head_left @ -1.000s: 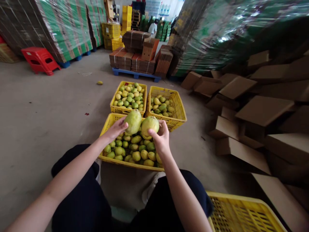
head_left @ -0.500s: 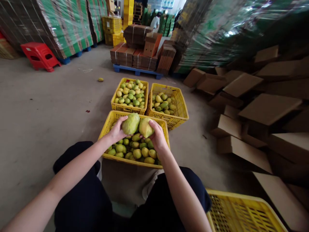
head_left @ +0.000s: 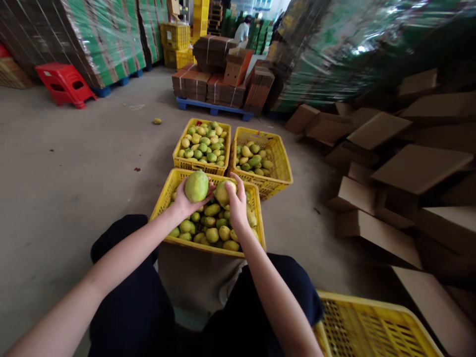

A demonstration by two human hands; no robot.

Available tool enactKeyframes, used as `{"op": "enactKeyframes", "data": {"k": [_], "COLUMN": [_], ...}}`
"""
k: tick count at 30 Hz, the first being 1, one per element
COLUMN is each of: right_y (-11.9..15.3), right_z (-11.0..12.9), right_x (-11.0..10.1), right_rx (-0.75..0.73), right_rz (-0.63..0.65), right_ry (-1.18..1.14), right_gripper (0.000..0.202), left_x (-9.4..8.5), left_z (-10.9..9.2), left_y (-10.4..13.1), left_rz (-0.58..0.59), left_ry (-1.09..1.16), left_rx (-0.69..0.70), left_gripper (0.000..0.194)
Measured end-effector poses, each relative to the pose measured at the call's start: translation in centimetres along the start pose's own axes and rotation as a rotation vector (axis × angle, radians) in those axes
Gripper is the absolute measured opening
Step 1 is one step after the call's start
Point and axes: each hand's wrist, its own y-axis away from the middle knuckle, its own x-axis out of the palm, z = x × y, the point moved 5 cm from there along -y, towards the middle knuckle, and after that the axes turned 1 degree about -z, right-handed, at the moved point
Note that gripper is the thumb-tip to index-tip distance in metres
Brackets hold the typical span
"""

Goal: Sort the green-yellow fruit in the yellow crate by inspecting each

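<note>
My left hand (head_left: 182, 199) holds a large, smooth green fruit (head_left: 197, 186) on its palm, its fingers reaching underneath toward the right. Beside it, my right hand (head_left: 238, 204) grips a yellow-green fruit (head_left: 221, 193), the thumb and fingers partly covering it. The two fruits are close together but apart. Both hands are over the near yellow crate (head_left: 208, 249), in which many rounded green and yellow fruits (head_left: 211, 235) lie. Whether they are lemons, guavas or something similar I cannot tell.
Behind stand a fuller yellow crate (head_left: 178, 162) and a partly filled one (head_left: 284, 171). Another yellow crate (head_left: 372, 302) is by my right knee. Cardboard boxes (head_left: 420, 168) pile up at right. One fruit (head_left: 157, 121) lies on the floor; a red stool (head_left: 67, 85) stands farther left.
The green fruit has turned and come to rest on my left palm, slightly left of before. My right hand's fingers have lifted and spread around its fruit, which sits a little lower behind them.
</note>
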Motion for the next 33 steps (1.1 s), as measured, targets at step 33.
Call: {"op": "enactKeyframes", "data": {"k": [33], "right_y": [1.2], "right_z": [4.2], "right_x": [0.0], "right_rx": [-0.420], "right_rz": [-0.054], "right_ry": [0.249], "right_gripper": [0.050], "left_x": [1.8], "left_z": [-2.2], "left_y": [-1.3], "left_rz": [-0.037], "left_ry": [0.060], "left_rx": [0.185], "left_gripper": [0.028]}}
